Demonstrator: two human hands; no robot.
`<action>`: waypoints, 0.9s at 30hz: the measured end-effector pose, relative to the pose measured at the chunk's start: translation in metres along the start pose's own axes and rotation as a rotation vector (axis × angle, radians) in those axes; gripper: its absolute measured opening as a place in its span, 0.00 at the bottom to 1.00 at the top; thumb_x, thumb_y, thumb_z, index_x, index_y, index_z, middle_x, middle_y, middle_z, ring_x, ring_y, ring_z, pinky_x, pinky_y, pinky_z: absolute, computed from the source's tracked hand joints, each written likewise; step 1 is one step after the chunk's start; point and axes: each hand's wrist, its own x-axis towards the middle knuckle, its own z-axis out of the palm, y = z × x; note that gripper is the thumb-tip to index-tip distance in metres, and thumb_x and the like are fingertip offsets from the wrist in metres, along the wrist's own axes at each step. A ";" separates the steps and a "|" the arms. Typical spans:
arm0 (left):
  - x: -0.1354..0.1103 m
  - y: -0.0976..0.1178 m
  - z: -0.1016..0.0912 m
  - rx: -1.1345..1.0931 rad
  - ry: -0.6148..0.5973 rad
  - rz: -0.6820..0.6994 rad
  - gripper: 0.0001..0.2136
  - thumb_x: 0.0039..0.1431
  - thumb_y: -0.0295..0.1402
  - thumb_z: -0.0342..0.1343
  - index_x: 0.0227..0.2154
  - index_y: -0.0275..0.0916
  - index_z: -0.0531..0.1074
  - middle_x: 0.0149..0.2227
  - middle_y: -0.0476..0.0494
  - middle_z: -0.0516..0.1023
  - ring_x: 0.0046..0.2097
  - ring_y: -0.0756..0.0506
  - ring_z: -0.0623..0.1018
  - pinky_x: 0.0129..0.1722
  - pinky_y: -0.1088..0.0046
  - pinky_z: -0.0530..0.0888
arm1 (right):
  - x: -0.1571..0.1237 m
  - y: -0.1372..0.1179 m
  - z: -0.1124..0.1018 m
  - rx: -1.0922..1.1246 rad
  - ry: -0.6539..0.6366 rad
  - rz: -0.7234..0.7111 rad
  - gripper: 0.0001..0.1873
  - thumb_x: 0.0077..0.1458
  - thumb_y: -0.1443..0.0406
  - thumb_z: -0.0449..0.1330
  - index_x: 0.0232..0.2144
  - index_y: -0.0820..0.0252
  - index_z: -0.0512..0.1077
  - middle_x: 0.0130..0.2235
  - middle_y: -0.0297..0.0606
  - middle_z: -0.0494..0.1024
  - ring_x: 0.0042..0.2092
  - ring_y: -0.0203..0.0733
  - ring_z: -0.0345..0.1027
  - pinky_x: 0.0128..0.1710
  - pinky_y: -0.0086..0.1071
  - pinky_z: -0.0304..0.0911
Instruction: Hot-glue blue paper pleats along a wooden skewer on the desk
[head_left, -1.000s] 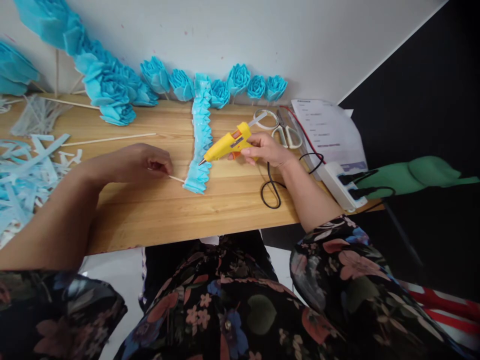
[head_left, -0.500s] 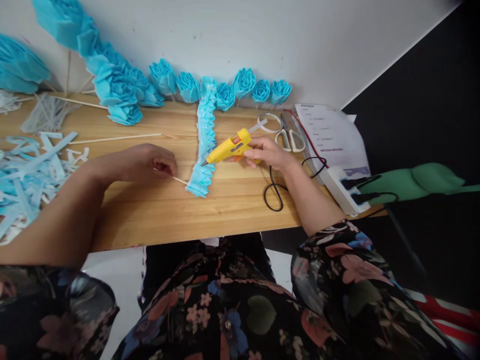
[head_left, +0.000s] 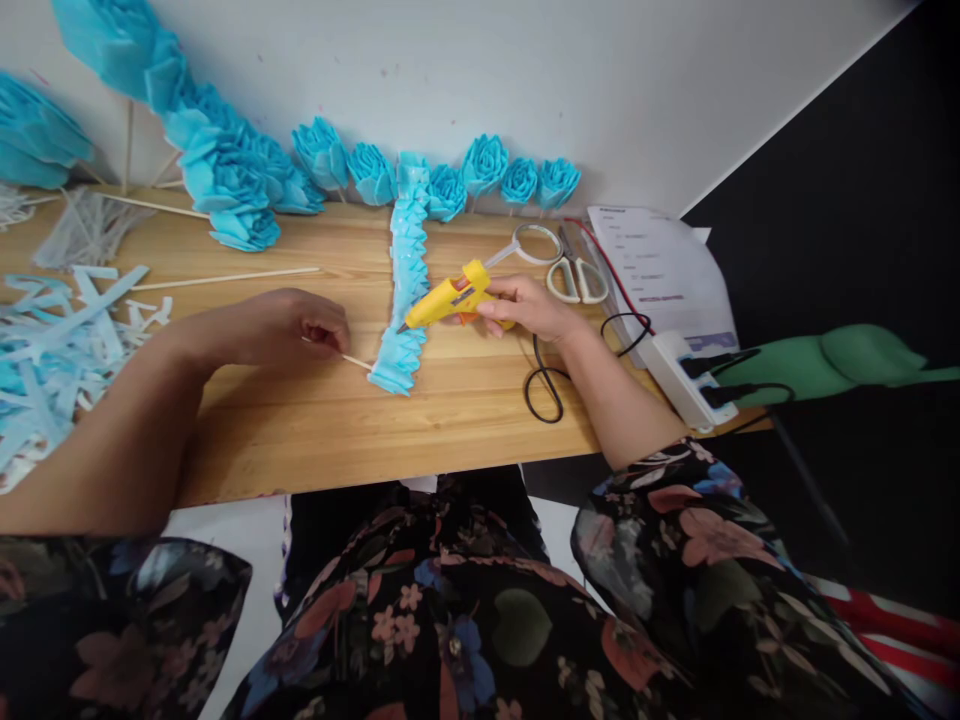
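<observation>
My right hand (head_left: 521, 306) is wrapped round a yellow hot glue gun (head_left: 450, 297) with a clear glue stick in its back. Its dark nozzle points down-left, at or just above the lower part of a pleated blue strip (head_left: 409, 270). That strip lies lengthwise on the wooden table, its top end near the wall. Closed fingers of my left hand (head_left: 304, 325) hold a thin wooden stick (head_left: 357, 361), whose far end meets the strip's bottom left edge. Most of the stick is hidden in the hand.
Blue paper roses (head_left: 484, 165) line the wall. Blue and white scraps (head_left: 67, 340) heap at the left, near a loose stick (head_left: 225, 279). Scissors (head_left: 576, 275), a tape roll (head_left: 537, 243), a paper sheet (head_left: 660, 265) and a power strip (head_left: 686, 380) are at the right.
The glue gun and my right hand have shifted slightly left and down along the strip. My left hand keeps its hold on the stick. The whole view has drifted a little.
</observation>
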 end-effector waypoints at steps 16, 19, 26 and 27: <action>0.000 0.003 -0.001 0.000 -0.009 -0.024 0.13 0.72 0.40 0.58 0.39 0.40 0.84 0.39 0.43 0.88 0.41 0.43 0.81 0.42 0.72 0.74 | -0.001 -0.002 -0.005 -0.081 -0.034 0.045 0.25 0.66 0.49 0.77 0.52 0.63 0.86 0.44 0.41 0.91 0.26 0.28 0.64 0.27 0.28 0.60; -0.001 0.003 -0.001 -0.003 -0.010 -0.021 0.13 0.72 0.39 0.57 0.39 0.39 0.84 0.40 0.43 0.87 0.41 0.44 0.81 0.43 0.72 0.75 | -0.001 -0.001 -0.006 -0.074 -0.034 0.037 0.23 0.66 0.49 0.76 0.50 0.63 0.86 0.42 0.39 0.90 0.26 0.28 0.64 0.27 0.28 0.60; 0.000 0.002 -0.001 0.003 -0.008 -0.012 0.12 0.71 0.38 0.58 0.39 0.37 0.85 0.39 0.44 0.87 0.39 0.46 0.79 0.41 0.74 0.73 | -0.002 -0.002 -0.008 -0.029 0.033 0.010 0.25 0.67 0.46 0.76 0.45 0.63 0.84 0.31 0.32 0.83 0.25 0.29 0.62 0.26 0.29 0.57; 0.000 0.002 -0.001 0.002 -0.007 -0.009 0.12 0.71 0.38 0.58 0.39 0.37 0.85 0.39 0.43 0.87 0.39 0.46 0.79 0.41 0.73 0.73 | -0.002 -0.003 -0.007 -0.032 0.025 0.015 0.25 0.67 0.46 0.76 0.46 0.63 0.84 0.33 0.34 0.84 0.25 0.29 0.62 0.26 0.29 0.58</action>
